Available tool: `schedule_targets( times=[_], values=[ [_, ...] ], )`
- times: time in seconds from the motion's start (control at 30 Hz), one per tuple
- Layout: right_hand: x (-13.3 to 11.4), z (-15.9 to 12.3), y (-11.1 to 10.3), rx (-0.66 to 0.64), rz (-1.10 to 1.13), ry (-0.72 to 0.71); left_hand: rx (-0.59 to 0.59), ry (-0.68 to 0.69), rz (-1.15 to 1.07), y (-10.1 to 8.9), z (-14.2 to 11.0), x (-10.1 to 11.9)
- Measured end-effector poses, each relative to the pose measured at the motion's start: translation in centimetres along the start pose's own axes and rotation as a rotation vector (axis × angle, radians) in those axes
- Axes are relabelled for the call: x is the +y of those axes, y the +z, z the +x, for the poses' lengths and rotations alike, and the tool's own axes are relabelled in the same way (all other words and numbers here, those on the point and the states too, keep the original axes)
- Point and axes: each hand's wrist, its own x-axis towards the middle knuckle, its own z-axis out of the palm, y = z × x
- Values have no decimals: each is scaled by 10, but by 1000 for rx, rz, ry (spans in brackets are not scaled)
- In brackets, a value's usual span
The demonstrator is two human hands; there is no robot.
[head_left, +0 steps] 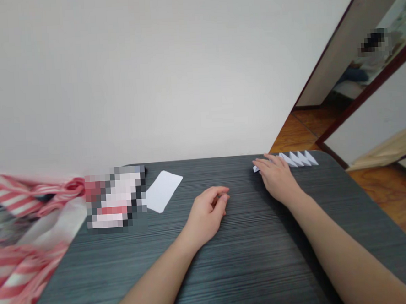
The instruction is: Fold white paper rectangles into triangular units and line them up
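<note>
Right hand (276, 177): fingers moderately spread over the near end of a row of folded papers (300, 159), at the far edge of the counter (237, 269); grip cannot be told. Left hand (207, 213): fingers loosely curled, narrow gap, nothing visible inside. The papers are probably light, springy, easily crushed; best held by the creases. Counter dark, grained; beyond, pale wall (185, 79), wooden floor (381, 196).

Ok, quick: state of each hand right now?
Left hand: loosely curled, nothing visible in it; whether shut, can't tell.
Right hand: palm down over folded white paper; grip can't be told.
</note>
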Motion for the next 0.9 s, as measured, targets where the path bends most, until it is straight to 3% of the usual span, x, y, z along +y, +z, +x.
schedule_targets(
  times=[0.3, 0.53, 0.77, 0.9],
  values=[
    [-4, -1, -3, 17, 74, -82, 1, 7, 23, 1, 0, -3],
    [-39, -6, -16, -50, 486, -213, -2, 144, 120, -1, -2, -8],
    [-65, -15, -24, -248, 933, -94, -107, 327, 262, -5, -3, 4],
    [-65, -16, -23, -273, 1133, -23, -98, 313, 244, -5, -3, 5]
  ],
)
